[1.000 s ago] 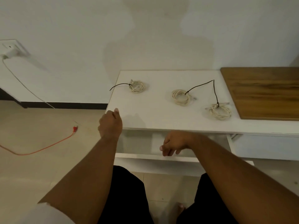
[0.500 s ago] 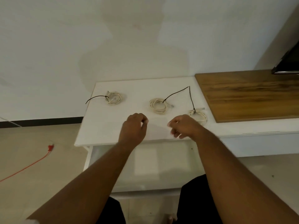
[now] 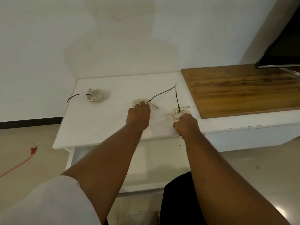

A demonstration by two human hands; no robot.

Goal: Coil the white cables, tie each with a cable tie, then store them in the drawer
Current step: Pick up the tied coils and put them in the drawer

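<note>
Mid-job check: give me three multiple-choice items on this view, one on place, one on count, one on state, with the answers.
1. Where does the far-left coil lie?
A. On the white tabletop
B. On the wooden board
C. On the floor

2. How many tied white coils are in view?
A. Two
B. Three
C. Five

3. What is the left hand doing?
A. Resting on the floor
B. Closing on the middle coil
C. Holding the red cable

Answers: 1 A, it sits near the top's left edge. 2 B, the third is the right coil at the right hand. 3 B, its fingers curl over that coil.
</note>
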